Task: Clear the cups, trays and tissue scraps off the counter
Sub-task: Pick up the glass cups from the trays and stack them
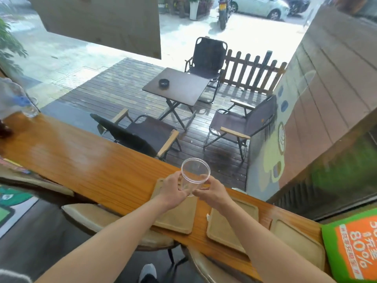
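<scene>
Over the wooden table (81, 160) by the window, the left hand (173, 189) and right hand (212, 190) both hold one clear, empty cup (194, 176) in their grip, lifted just above the left tray (179, 217). The middle tray (218, 227) and right tray (295, 240) lie bare beside it, with a tissue scrap (208, 217) between left and middle.

- Table (177, 86) on deck (122, 88), ashtray (163, 82) on top.
- Three folding chairs (206, 58) around table.
- Picket fence (253, 72) behind.
- Green-orange sign (355, 246), lower right.
- Motorcycle (224, 11), car (263, 7) on street.
</scene>
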A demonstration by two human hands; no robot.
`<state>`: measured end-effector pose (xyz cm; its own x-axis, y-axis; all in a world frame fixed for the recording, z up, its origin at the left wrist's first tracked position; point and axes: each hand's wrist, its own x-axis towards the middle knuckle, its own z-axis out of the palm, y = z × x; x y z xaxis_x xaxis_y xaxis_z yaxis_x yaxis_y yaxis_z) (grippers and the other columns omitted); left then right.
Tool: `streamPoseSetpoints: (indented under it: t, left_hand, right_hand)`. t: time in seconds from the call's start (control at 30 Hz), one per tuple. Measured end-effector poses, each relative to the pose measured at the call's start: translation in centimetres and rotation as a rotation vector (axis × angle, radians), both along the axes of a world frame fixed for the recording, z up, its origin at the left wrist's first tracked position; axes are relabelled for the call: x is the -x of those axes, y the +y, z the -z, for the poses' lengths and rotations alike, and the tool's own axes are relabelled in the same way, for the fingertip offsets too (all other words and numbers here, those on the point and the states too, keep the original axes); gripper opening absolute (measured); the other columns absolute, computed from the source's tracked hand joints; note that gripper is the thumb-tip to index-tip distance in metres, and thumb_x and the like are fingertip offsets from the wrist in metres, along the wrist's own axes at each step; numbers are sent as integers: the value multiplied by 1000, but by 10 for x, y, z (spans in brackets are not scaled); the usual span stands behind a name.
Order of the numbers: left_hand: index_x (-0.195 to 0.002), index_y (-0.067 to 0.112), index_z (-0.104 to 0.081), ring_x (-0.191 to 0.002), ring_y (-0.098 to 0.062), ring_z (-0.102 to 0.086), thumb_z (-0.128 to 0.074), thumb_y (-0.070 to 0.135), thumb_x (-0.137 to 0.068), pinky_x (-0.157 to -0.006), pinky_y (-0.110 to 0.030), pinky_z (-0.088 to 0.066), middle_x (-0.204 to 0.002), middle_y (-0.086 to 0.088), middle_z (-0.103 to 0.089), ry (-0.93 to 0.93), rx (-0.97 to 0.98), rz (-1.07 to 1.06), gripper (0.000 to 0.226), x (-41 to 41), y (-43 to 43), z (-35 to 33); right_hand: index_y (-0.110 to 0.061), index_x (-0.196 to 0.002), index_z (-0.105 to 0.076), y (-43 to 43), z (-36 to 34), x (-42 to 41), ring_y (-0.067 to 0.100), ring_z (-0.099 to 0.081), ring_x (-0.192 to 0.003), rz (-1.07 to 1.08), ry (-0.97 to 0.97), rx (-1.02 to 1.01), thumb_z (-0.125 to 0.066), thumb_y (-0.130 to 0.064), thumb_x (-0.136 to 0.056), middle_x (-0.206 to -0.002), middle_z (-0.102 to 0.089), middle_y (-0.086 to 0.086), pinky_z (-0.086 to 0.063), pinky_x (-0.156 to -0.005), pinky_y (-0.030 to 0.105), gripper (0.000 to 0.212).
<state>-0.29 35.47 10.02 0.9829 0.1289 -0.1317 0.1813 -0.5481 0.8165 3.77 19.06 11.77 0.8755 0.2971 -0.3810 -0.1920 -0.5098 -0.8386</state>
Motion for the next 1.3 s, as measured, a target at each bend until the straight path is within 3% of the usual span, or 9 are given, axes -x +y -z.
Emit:
streamPoseSetpoints:
  t: [0.07, 0.13, 0.43, 0.57, 0.87, 0.97, 1.03, 1.2, 1.3]
  left_hand:
    - [-124, 23, -56, -97, -15, -63, -77, 38, -84, -85, -35, -57, -117, 5, -61, 14, -12, 21, 48, -4, 27, 1]
    - [-122, 24, -56, -97, -15, -61, -77, 36, -83, -87, -39, -57, -116, 3, -61, 10, -4, 31, 46, -6, 48, 2]
    - [-128, 23, -55, -100, -11, -61, -78, 39, -81, -86, -31, -56, -114, 7, -61, 11, 22, 86, 54, -2, 86, 15]
    - [-125, 26, -54, -96, -10, -60, -79, 36, -82, -77, -20, -52, -112, 9, -58, 25, 37, 90, 51, -1, 82, 16]
    - [-125, 27, -53, -86, -14, -65, -80, 34, -81, -76, -28, -59, -112, 8, -59, 69, 7, 125, 52, -3, 76, 20]
    - [-124, 28, -54, -85, -14, -64, -81, 30, -79, -80, -34, -60, -112, 8, -60, 85, -15, 122, 53, 3, 77, 27]
    - [-125, 29, -55, -90, -11, -59, -79, 32, -79, -85, -35, -57, -116, 8, -56, 101, -35, 120, 53, 6, 77, 33]
    - [-135, 28, -50, -116, -10, -50, -76, 37, -80, -99, -31, -46, -129, 10, -48, 178, -86, 107, 62, 12, 77, 44]
    - [-140, 26, -45, -113, -8, -45, -73, 35, -82, -95, -27, -40, -132, 8, -48, 234, -96, 96, 65, 13, 78, 49]
  right_hand:
    - [-22, -118, -62, 28, -1, 2, 22, -69, -98, 36, 7, 6, -85, -22, -74, -115, -68, 0, -57, -89, 50, 49]
    - [-29, -109, -63, 50, 0, 6, 18, -70, -95, 57, 1, 1, -85, -22, -74, -111, -68, -4, -58, -88, 47, 42]
    - [-41, -94, -56, 84, 0, 15, 18, -68, -99, 55, 1, 26, -86, -22, -75, -107, -67, -9, -58, -90, 44, 40]
    - [-40, -97, -54, 80, -1, 15, 18, -68, -99, 52, -3, 53, -85, -23, -76, -109, -67, -6, -58, -90, 43, 41]
    - [-43, -89, -50, 71, 5, 15, 18, -67, -99, 59, 12, 42, -86, -23, -75, -101, -62, -16, -57, -90, 42, 43]
    - [-39, -99, -61, 70, 11, 18, 16, -67, -98, 21, 2, 69, -85, -22, -76, -104, -68, -9, -57, -90, 44, 38]
    - [-26, -110, -69, 70, 15, 20, 16, -67, -99, -2, -8, 92, -83, -21, -77, -110, -69, -6, -56, -91, 45, 37]
    - [-27, -120, -66, 72, 24, 23, 20, -55, -115, -54, -23, 213, -79, -28, -79, -125, -54, -4, -50, -99, 43, 42]
    - [-26, -117, -68, 75, 29, 22, 18, -59, -110, -62, -17, 198, -78, -22, -80, -120, -60, -5, -51, -97, 39, 39]
